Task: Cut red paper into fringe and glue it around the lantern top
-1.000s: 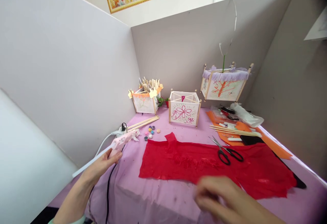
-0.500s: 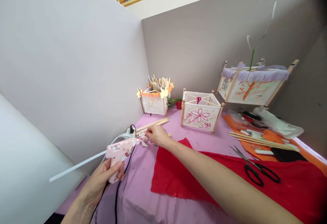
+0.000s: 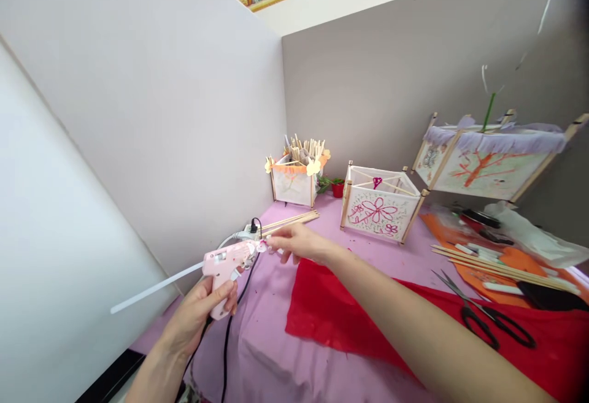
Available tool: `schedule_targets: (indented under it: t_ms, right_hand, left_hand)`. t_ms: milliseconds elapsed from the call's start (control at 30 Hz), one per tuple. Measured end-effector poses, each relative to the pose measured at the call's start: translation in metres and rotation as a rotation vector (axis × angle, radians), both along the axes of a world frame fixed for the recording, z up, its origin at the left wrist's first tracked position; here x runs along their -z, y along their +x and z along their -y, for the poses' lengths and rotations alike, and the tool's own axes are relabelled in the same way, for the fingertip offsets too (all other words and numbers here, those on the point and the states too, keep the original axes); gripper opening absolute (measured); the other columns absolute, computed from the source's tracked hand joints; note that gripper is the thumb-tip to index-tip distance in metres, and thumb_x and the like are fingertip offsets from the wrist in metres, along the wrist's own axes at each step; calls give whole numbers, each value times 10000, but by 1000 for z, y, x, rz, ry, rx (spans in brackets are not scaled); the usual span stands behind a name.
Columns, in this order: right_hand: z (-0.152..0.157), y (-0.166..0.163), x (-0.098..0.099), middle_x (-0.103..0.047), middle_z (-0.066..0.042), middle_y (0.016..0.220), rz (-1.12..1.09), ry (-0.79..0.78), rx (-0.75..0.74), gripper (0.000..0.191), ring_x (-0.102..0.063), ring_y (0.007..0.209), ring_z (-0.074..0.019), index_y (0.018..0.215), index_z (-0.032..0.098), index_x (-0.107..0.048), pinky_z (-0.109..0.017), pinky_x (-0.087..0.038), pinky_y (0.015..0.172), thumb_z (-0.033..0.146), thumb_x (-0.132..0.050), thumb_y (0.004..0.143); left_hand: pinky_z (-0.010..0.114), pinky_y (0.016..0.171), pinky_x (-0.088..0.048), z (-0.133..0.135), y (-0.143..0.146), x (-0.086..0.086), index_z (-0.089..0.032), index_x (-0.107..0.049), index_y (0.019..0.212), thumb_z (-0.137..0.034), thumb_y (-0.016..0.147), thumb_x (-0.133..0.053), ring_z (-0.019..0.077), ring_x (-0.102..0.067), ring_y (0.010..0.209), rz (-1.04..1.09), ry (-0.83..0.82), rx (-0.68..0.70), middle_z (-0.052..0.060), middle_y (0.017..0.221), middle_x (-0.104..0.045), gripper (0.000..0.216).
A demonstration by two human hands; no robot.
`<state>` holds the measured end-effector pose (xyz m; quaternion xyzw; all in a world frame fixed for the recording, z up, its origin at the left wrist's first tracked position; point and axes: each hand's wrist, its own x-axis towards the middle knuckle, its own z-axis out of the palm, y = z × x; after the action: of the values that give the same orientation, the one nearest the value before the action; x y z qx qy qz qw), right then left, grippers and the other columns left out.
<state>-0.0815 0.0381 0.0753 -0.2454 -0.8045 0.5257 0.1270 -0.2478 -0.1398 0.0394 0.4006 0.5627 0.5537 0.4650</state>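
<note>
My left hand [image 3: 209, 302] is wrapped round the grip of a pale pink hot glue gun [image 3: 225, 265]. A long white glue stick [image 3: 156, 287] sticks out of its back end. Thumb and forefinger of my right hand [image 3: 294, 242] pinch together just beyond the nozzle, while the other fingers hang loosely curled. A small crumpled white and pink scrap [image 3: 262, 246] shows at the nozzle tip, by those fingertips. Whether the fingers grip this scrap or merely touch the tip is too small to tell. A black cord [image 3: 227, 354] runs beside the gun.
Red cloth [image 3: 331, 305] lies under my right forearm, with black-handled scissors [image 3: 488, 314] on it. Behind stand a flower-painted box [image 3: 380, 213], a stick-filled box [image 3: 294, 185] and a lilac-trimmed box [image 3: 488, 167]. Wooden sticks [image 3: 501, 268] lie at right. A grey partition [image 3: 345, 96] encloses the table.
The view has swung left, so everything sits further right. My right hand's lower fingers have loosened, and less of the white scrap hangs at the nozzle. The left hand keeps its hold.
</note>
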Motion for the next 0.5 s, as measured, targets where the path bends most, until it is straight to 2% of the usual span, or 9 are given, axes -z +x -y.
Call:
schedule_targets:
  t_ms: [33, 133, 200, 267, 300, 367, 433, 500]
  right_hand:
    - [10, 1, 4, -638, -51, 916, -57, -145, -32, 331, -612, 631, -107, 924, 165, -624, -168, -398, 465, 457, -560, 783]
    - [27, 1, 14, -613, -19, 750, -175, -411, 89, 314, -533, 485, -59, 747, 138, -583, -150, -354, 390, 442, -647, 703]
    - [26, 3, 12, -561, 13, 607, -262, -468, 168, 280, -462, 408, -43, 666, 135, -533, -147, -324, 362, 380, -667, 688]
    - [19, 7, 3, -529, 35, 554, -416, -442, 194, 240, -430, 388, -41, 686, 144, -522, -148, -321, 367, 348, -646, 710]
    - [15, 10, -3, -542, 33, 568, -503, -369, 208, 227, -432, 399, -43, 715, 149, -529, -150, -334, 383, 359, -608, 746]
    - [6, 14, -12, -575, 23, 598, -509, -82, 269, 252, -446, 424, -51, 773, 145, -558, -154, -358, 419, 378, -480, 831]
    - [1, 19, -15, -600, 9, 603, -362, 216, 347, 309, -459, 446, -60, 799, 120, -590, -153, -359, 439, 350, -395, 869]
    - [0, 26, -11, -611, -3, 583, -167, 412, 412, 246, -480, 469, -73, 808, 105, -611, -156, -343, 452, 281, -444, 849]
  left_hand:
    - [239, 574, -364, 1, 2, 0, -133, -531, 701, -355, 767, -598, 117, -450, 566, -10, 2, 1, 5, 578, -477, 241]
    - [234, 575, -358, 4, 6, 0, -136, -530, 693, -369, 753, -609, 121, -458, 571, -83, -16, -8, 7, 576, -499, 253]
    - [229, 582, -357, 8, 8, -2, -137, -525, 661, -374, 742, -619, 125, -467, 581, -150, -36, -23, 13, 581, -518, 268]
    - [230, 593, -362, 14, 9, -3, -138, -519, 637, -376, 732, -625, 128, -473, 588, -179, -41, -44, 16, 585, -525, 277]
    - [231, 594, -364, 17, 9, -4, -140, -518, 638, -377, 730, -626, 130, -473, 588, -175, -37, -52, 14, 583, -522, 276]
    - [232, 583, -363, 22, 11, -6, -145, -513, 652, -379, 732, -622, 129, -467, 577, -144, -25, -59, 5, 573, -506, 270]
    - [233, 571, -358, 26, 14, -7, -151, -504, 662, -381, 741, -614, 124, -453, 562, -113, -16, -46, -5, 560, -483, 267]
    - [234, 563, -353, 28, 19, -7, -153, -503, 661, -385, 750, -602, 119, -434, 549, -114, -10, -19, -12, 548, -462, 268]
